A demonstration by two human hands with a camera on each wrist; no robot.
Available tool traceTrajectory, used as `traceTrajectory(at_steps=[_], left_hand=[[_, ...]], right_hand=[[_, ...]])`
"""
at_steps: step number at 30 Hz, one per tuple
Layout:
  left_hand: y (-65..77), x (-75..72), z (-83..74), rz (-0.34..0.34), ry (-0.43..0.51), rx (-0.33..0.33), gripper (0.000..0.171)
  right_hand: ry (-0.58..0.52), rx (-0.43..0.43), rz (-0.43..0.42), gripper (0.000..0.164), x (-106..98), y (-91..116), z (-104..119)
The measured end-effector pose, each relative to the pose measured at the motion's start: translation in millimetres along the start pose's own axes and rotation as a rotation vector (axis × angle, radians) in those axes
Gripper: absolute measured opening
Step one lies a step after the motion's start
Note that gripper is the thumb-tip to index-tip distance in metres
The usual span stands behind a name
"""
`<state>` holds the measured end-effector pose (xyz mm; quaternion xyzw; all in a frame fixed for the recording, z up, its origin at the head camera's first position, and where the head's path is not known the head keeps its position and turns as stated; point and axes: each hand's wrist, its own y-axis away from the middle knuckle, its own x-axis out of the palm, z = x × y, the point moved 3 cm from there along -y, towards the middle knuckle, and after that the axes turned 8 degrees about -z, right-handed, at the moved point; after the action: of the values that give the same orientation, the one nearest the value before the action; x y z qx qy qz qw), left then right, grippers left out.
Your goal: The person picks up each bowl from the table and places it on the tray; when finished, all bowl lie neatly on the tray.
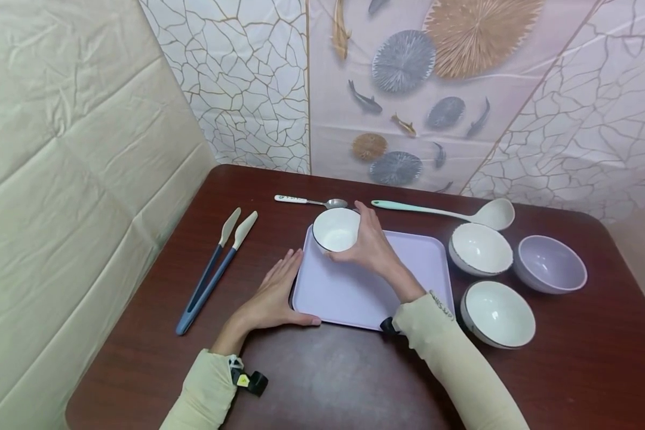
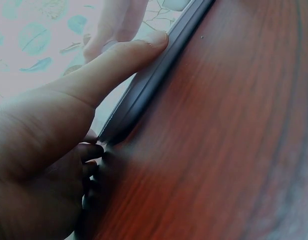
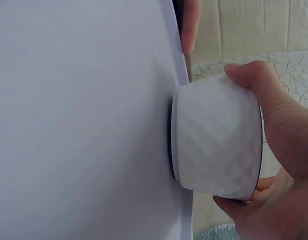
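In the head view a small white bowl point(image 1: 335, 230) with a dark rim is at the far left part of a lilac tray point(image 1: 349, 292). My right hand point(image 1: 375, 246) grips it from the right, thumb on the near side and fingers on the far side. The right wrist view shows the bowl's faceted outer wall point(image 3: 218, 137) and its base close over the tray. My left hand point(image 1: 271, 301) rests at the tray's near left corner, with straight fingers along the left side. Its thumb touches the near rim, as the left wrist view shows.
Right of the tray stand two white bowls point(image 1: 481, 249) point(image 1: 498, 315) and a lilac bowl point(image 1: 551, 264). A ladle point(image 1: 435, 210) and a spoon point(image 1: 312, 201) lie behind the tray. Blue-handled tongs point(image 1: 215, 275) lie to the left. Patterned cloth point(image 1: 258, 77) hangs behind the table.
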<state>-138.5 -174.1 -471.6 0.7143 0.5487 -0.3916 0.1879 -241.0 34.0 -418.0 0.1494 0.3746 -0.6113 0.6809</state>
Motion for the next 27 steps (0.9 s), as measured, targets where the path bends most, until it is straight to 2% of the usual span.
traceTrajectory(at_steps=[6, 11, 14, 18, 20, 23, 25, 27], left_hand=[[-2.1, -0.4, -3.2, 0.004, 0.001, 0.011, 0.136], [-2.6, -0.1, -3.0, 0.021, 0.002, -0.009, 0.137], [-2.2, 0.2, -2.3, 0.023, 0.006, -0.019, 0.137], [1.6, -0.3, -1.5, 0.008, 0.02, -0.021, 0.136], [2.4, 0.9, -3.2, -0.001, 0.025, -0.016, 0.136], [3.8, 1.9, -4.7, -0.017, 0.033, -0.008, 0.136], [3.6, 2.6, -5.4, -0.023, 0.029, 0.001, 0.136], [2.5, 3.7, -6.3, -0.023, 0.027, 0.009, 0.135]], right_hand=[[0.014, -0.056, -0.006, 0.132, -1.4, 3.6, 2.1], [0.008, -0.097, -0.036, 0.138, -9.8, 3.9, 7.9], [0.002, -0.082, -0.028, 0.136, -14.4, 4.7, 11.0], [-0.06, -0.078, -0.005, 0.124, -28.4, 9.5, 22.6], [-0.089, -0.106, -0.002, 0.112, -48.6, 14.4, 29.5], [-0.094, -0.176, -0.001, 0.085, -92.9, 21.8, 35.8], [-0.061, -0.204, -0.013, 0.066, -128.2, 27.8, 31.3], [0.004, -0.188, -0.05, 0.052, -164.0, 35.7, 17.3]])
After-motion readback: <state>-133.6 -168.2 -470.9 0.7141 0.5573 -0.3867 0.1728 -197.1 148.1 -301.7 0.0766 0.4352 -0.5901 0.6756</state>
